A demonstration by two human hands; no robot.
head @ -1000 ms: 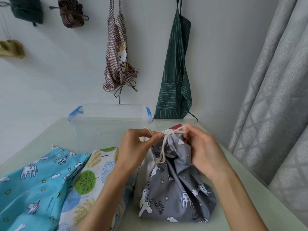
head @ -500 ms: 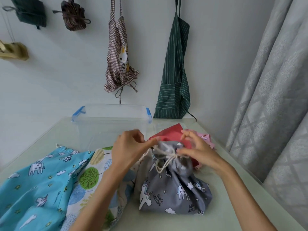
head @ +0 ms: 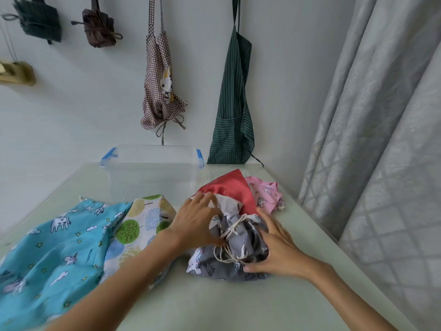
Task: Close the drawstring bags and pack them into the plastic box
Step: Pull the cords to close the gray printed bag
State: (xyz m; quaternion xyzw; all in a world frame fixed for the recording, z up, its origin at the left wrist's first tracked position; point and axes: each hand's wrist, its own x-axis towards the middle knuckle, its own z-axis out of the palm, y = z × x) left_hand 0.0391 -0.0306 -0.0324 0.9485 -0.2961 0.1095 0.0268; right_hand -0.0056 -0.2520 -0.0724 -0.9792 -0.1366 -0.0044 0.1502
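Currently the cinched grey bag (head: 229, 244) sits on the worktop (head: 214, 304), cupped by left hand (head: 198, 223) and right hand (head: 274, 247), fingers spread. Next: lift into empty plastic box (head: 152, 173) behind.

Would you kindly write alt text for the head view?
Two bare hands, left hand and right hand, cup a cinched grey unicorn bag on a table. Other fabric bags lie around it, with a clear plastic box behind.
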